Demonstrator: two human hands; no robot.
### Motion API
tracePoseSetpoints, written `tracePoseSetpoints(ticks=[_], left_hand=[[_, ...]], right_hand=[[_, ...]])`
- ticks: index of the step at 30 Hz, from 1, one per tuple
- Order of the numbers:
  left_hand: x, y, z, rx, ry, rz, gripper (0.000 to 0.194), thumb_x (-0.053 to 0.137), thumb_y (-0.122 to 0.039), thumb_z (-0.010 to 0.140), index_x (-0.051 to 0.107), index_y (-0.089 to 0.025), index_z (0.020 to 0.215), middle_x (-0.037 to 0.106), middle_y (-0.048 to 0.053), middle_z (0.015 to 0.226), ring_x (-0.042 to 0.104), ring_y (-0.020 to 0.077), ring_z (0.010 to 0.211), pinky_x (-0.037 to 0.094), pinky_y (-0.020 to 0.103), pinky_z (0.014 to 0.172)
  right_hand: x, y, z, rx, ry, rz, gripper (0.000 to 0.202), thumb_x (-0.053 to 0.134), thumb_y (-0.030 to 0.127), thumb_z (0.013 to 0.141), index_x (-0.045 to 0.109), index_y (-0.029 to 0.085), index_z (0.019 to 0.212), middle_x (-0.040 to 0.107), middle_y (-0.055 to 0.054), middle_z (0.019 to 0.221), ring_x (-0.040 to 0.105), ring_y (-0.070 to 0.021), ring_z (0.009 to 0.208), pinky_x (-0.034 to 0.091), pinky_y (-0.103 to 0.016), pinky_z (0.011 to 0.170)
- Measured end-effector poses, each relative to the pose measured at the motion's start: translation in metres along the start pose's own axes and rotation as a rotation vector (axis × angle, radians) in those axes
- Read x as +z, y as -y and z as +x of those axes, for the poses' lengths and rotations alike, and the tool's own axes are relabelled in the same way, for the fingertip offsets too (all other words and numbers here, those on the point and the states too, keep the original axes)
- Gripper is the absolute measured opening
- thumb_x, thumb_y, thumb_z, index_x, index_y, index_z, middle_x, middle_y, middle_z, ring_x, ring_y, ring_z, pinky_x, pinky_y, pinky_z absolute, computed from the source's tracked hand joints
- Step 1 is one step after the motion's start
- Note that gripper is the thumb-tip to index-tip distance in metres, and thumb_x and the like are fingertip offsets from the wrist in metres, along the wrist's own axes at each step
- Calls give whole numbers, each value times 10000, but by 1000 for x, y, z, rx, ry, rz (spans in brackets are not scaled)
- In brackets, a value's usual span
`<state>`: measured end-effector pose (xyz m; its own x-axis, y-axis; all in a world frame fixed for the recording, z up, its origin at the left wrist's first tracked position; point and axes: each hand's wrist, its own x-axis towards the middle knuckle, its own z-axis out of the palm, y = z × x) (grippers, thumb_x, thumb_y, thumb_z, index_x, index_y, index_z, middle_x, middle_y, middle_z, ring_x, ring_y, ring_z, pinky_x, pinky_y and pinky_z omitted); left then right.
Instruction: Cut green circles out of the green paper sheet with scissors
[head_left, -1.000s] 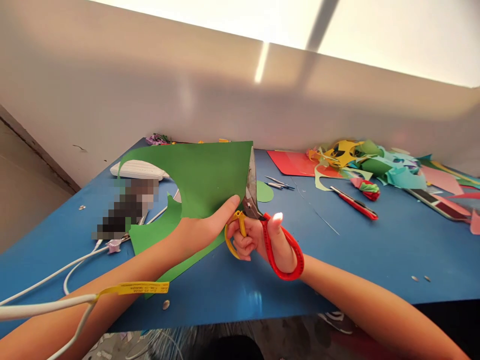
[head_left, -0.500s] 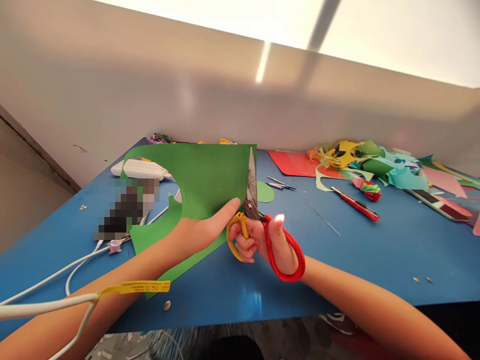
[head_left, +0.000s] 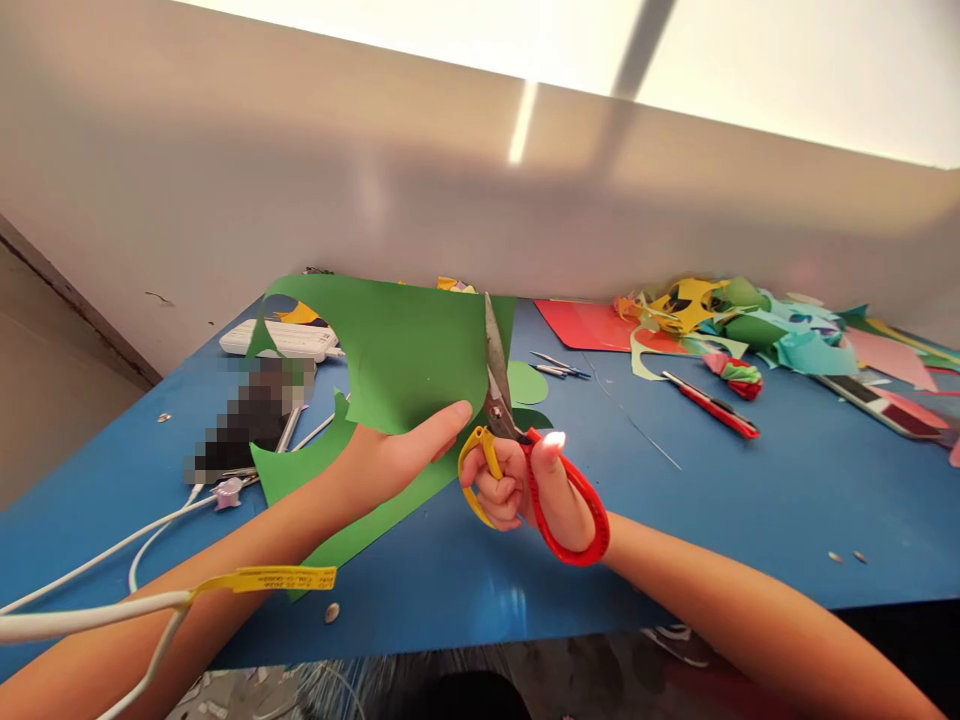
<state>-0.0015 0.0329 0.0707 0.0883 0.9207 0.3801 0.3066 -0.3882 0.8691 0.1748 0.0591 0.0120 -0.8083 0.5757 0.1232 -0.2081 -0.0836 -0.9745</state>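
Observation:
My left hand (head_left: 409,450) pinches a dark green sheet of paper (head_left: 409,340) near its lower edge, thumb on top and fingers hidden behind it. A rounded piece is cut out of the sheet's left side. In my right hand (head_left: 517,490) are scissors (head_left: 496,400) with one red and one yellow handle loop; the thumb goes through the red loop, the fingers through the yellow. The blades point up at the sheet's right part, one in front of the paper. Under my left forearm lies another green sheet (head_left: 300,480). A light green oval (head_left: 529,383) rests right of the blades.
At the back right lie a heap of coloured paper scraps (head_left: 750,320), a red sheet (head_left: 581,325) and a red utility knife (head_left: 712,405). Several pens (head_left: 559,368) sit nearer the middle. To the left are a white power strip (head_left: 281,338) and white cables (head_left: 82,565).
The scissor blades have shifted left across the sheet and tilted left. The dark green sheet has turned slightly, and a curved dark green edge now shows right of the scissors.

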Motion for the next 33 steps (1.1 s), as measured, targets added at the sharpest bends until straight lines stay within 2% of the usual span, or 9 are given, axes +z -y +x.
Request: tracePoseSetpoints(ticks=[9, 12, 15, 18, 20, 22, 25, 30, 33], left_hand=[[-7, -1, -1, -56, 26, -64, 424, 552, -291, 841, 392, -204, 458, 402, -36, 431, 385, 100, 426, 379, 280, 497], [-7, -2, 1, -59, 33, -95, 426, 560, -290, 827, 374, -204, 454, 368, -37, 424, 354, 98, 419, 356, 283, 477], [-6, -3, 2, -100, -3, -166, 386, 611, -289, 772, 360, -208, 491, 321, -53, 443, 300, 87, 409, 319, 272, 433], [-6, 0, 2, -178, -60, -250, 323, 671, -284, 711, 400, -211, 552, 331, -61, 488, 306, 82, 425, 314, 247, 407], [-7, 5, 1, -228, -90, -281, 264, 693, -290, 695, 464, -209, 592, 378, -53, 525, 352, 87, 457, 335, 227, 410], [-8, 10, -1, -268, -137, -282, 183, 713, -304, 682, 556, -211, 668, 482, -33, 603, 439, 100, 517, 394, 216, 438], [-9, 9, -2, -260, -209, -257, 166, 721, -333, 705, 619, -210, 751, 593, -5, 707, 528, 117, 577, 466, 226, 486], [-4, 0, 4, -111, -262, -204, 171, 680, -338, 800, 631, -177, 768, 660, 30, 643, 617, 153, 535, 375, 227, 382], [0, 2, 7, -145, -293, -300, 183, 715, -338, 773, 645, -170, 778, 671, 37, 624, 623, 160, 524, 352, 226, 369]], right_hand=[[2, 6, -1, 103, -67, 41, 773, 384, 915, 677, 508, 165, 818, 214, 95, 579, 148, -51, 443, 167, -216, 396], [2, 5, -2, 110, -91, 51, 770, 402, 914, 668, 512, 163, 798, 222, 100, 563, 144, -44, 433, 160, -206, 381], [1, 3, -2, 99, -92, 51, 765, 390, 899, 694, 525, 155, 807, 232, 102, 557, 160, -40, 419, 182, -203, 370], [1, 2, -1, 91, -106, 46, 744, 391, 881, 719, 519, 152, 797, 226, 112, 535, 156, -38, 409, 189, -195, 358], [1, 3, -1, 106, -114, 46, 739, 399, 885, 710, 508, 157, 776, 220, 118, 517, 151, -35, 400, 184, -188, 350], [0, 3, -1, 126, -125, 48, 733, 411, 888, 698, 501, 163, 757, 220, 121, 504, 149, -32, 387, 184, -185, 341], [-1, 3, -1, 131, -145, 48, 715, 418, 877, 706, 495, 168, 745, 222, 121, 500, 147, -29, 381, 191, -182, 337], [-2, 0, 0, 97, -157, 26, 692, 426, 857, 728, 498, 169, 743, 230, 115, 498, 169, -35, 382, 210, -186, 341], [-1, -2, 0, 103, -170, 13, 709, 419, 859, 729, 519, 158, 761, 263, 103, 509, 189, -40, 388, 235, -188, 345]])
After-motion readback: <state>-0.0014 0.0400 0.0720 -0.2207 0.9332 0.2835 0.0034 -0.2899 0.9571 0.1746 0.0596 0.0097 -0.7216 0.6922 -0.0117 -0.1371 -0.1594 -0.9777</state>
